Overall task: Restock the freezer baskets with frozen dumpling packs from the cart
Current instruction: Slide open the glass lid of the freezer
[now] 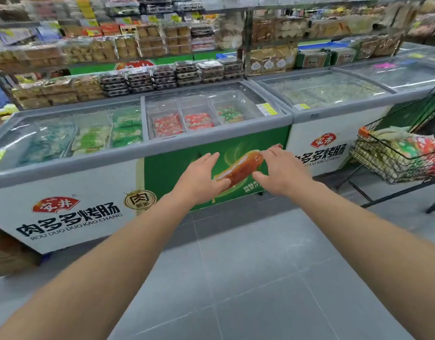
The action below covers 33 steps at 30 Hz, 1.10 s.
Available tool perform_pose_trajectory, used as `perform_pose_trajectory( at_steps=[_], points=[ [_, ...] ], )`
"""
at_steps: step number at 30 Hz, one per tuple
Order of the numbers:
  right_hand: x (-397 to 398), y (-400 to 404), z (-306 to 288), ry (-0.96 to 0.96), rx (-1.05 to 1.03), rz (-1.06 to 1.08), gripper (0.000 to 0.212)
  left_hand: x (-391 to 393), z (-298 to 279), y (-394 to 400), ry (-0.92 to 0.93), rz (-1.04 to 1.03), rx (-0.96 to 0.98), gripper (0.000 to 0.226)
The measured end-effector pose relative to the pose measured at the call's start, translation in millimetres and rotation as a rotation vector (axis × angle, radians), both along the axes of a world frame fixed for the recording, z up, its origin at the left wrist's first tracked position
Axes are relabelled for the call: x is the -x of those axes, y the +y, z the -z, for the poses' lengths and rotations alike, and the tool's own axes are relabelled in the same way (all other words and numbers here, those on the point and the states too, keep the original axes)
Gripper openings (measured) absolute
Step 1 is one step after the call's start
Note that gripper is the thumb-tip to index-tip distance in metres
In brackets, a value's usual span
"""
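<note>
Dumpling packs [405, 153] fill the wire cart [373, 163] at the right edge, heaped up to its rim, so the main part of the restocking seems not yet done. The freezer [211, 153] stands in front of the person, and under its glass lid [206, 104] the baskets [198, 111] hold only a few red and green packs low at the bottom, with much free room above them. The lid looks closed over these baskets, though reflections make this hard to confirm. The left hand [203, 177] and the right hand [279, 170] are both stretched forward before the green front panel, near each other, with fingers straight and relaxed, holding nothing. I judge the work is at its beginning: the lid must be slid and packs carried over.
</note>
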State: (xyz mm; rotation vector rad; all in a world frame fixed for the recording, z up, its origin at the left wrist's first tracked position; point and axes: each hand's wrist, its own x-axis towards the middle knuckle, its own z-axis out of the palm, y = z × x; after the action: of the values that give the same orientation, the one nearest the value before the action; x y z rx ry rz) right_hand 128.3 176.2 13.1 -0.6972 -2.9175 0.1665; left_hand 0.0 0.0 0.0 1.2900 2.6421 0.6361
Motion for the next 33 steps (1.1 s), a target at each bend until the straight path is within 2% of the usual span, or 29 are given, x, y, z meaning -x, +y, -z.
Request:
perform_pose_trajectory(
  at_steps=[8, 14, 21, 33],
  points=[
    [63.4, 99.2, 38.1, -0.081, 0.059, 0.007, 0.065, 58.0, 26.2, 101.2, -0.062, -0.046, 0.036, 0.082],
    [138.6, 170.6, 74.8, -0.152, 0.074, 0.026, 0.064, 136.7, 65.2, 172.6, -0.12, -0.028, 0.089, 0.081],
    [248.8, 239.2, 84.7, -0.216, 0.123, 0.097, 0.064, 245.7, 88.2, 243.7, -0.162, 0.02, 0.133, 0.082],
    [352.2, 360.3, 106.0, -0.246, 0.198, 0.164, 0.067, 360.0, 111.4, 368.8, -0.183, 0.093, 0.181, 0.082]
  ],
)
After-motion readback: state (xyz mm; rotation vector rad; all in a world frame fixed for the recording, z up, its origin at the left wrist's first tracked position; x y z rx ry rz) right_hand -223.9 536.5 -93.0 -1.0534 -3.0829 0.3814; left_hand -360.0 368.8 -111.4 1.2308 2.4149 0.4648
